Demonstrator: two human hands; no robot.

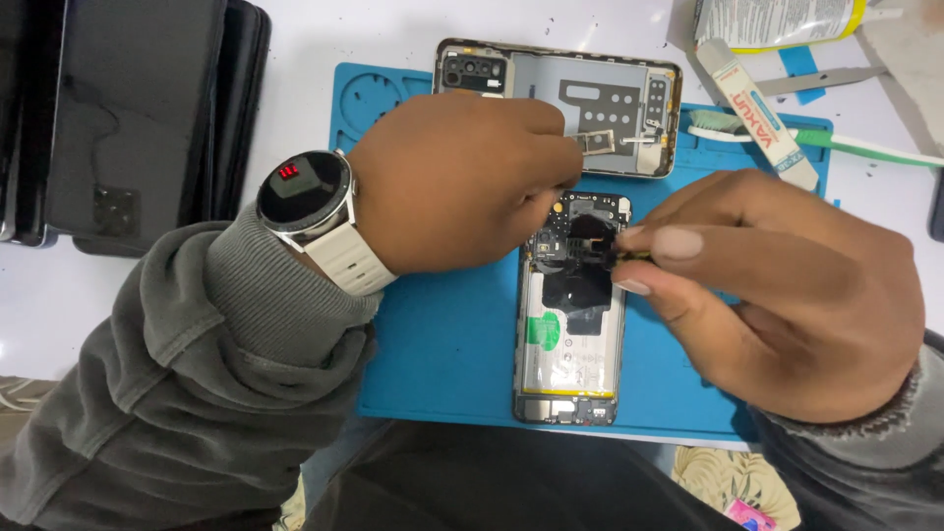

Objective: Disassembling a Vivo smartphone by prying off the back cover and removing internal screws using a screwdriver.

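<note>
On the blue repair mat (433,344), an opened phone (570,324) lies face down with its back off, battery and boards bare. The left hand (457,182) rests over the phone's upper left corner, fingers curled down onto the top edge; what they pinch, if anything, I cannot tell. The right hand (787,285) comes in from the phone's right side, thumb and forefinger closed narrowly on a thin dark tool (615,254) whose tip meets the black cover near the phone's top. Just beyond the phone's top end lies the removed back cover (590,98), inside up. Farther right of the phone are a toothbrush (865,146) and a white tube (757,103).

The risk, as I judge it, is the tool tip slipping sideways off the cover and scratching the board or nicking the battery just below, should the left hand let the phone shift.
</note>
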